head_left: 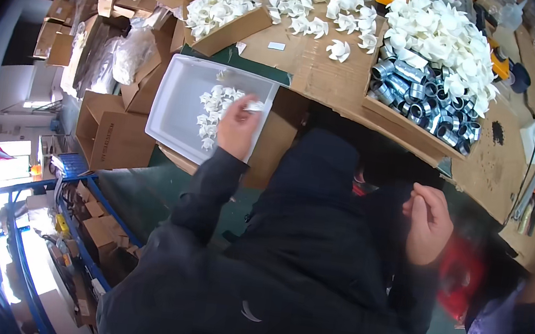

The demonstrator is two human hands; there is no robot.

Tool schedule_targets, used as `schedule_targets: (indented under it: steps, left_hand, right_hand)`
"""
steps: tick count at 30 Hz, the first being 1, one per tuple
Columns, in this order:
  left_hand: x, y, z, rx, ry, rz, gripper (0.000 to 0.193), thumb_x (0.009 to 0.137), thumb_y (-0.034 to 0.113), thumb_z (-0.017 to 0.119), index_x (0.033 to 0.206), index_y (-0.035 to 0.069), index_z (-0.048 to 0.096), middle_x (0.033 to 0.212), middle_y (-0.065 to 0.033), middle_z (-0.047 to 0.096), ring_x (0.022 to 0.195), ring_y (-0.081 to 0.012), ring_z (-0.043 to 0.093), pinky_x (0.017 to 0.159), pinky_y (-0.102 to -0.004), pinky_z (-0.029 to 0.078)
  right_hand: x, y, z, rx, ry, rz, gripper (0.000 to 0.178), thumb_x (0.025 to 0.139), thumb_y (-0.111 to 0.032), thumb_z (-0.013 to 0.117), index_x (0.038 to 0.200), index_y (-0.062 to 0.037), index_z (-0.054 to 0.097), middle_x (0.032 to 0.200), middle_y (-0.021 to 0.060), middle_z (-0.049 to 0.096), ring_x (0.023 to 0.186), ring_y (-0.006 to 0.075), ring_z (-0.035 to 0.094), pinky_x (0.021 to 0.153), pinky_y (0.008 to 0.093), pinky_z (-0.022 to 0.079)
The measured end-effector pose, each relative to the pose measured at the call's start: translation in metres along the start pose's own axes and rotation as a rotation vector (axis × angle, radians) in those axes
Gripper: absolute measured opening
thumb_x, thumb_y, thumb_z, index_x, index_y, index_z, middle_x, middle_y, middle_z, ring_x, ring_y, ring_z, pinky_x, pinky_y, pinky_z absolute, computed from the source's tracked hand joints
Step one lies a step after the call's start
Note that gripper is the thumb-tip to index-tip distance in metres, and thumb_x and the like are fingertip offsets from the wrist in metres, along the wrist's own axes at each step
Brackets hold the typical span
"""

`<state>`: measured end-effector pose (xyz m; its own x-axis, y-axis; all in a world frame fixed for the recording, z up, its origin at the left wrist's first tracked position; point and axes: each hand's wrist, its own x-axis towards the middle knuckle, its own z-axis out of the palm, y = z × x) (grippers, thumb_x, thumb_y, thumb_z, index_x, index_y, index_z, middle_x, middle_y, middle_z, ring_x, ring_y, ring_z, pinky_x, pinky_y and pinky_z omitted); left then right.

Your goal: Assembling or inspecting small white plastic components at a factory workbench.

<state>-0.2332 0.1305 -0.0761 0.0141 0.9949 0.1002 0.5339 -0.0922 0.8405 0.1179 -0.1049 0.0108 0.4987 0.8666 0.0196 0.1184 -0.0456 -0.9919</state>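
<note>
Hands, two; tub, one.

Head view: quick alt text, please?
The left hand hangs over a plastic bin, a white piece at its fingertips and similar pieces below. The right hand is curled, away from the bin; a cardboard tray beyond holds metal rings and white pieces.

- left hand had a white finned piece pinched, over the pale plastic bin
- right hand was kinda loosely curled, well apart from it
- cardboard box was crammed with shiny metal rings plus white pieces
</note>
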Motion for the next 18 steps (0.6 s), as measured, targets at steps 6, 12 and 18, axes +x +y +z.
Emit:
schedule_targets:
  steps: [6,12,18]
  left_hand:
    - [0.025,-0.044,-0.032,0.316,0.193,-0.009,0.050,0.089,0.013,0.077,0.137,0.005,0.066,0.130,-0.0126,0.068,0.084,-0.0154,0.066,0.081,-0.0338,0.057]
    - [0.024,0.092,0.027,-0.093,0.072,0.408,0.044,0.090,0.004,0.072,0.133,0.004,0.067,0.127,-0.0125,0.066,0.083,-0.0180,0.063,0.083,-0.0320,0.056]
    - [0.064,0.150,0.087,0.180,-0.151,0.734,0.046,0.092,0.006,0.073,0.137,0.004,0.064,0.129,-0.0158,0.065,0.105,-0.0284,0.066,0.093,-0.0372,0.054]
  right_hand:
    - [0.007,0.001,0.011,0.030,-0.037,0.008,0.021,0.101,0.007,0.059,0.117,0.0041,0.073,0.109,0.0102,0.066,0.083,0.0122,0.067,0.071,0.0236,0.054]
    - [0.004,-0.006,0.006,0.011,-0.013,-0.021,0.021,0.101,0.007,0.060,0.116,0.0038,0.073,0.108,0.0104,0.066,0.083,0.0121,0.067,0.071,0.0239,0.055]
    - [-0.011,-0.008,0.000,-0.021,0.053,-0.001,0.018,0.099,0.008,0.062,0.112,0.0043,0.074,0.104,0.0102,0.067,0.079,0.0125,0.067,0.069,0.0241,0.054]
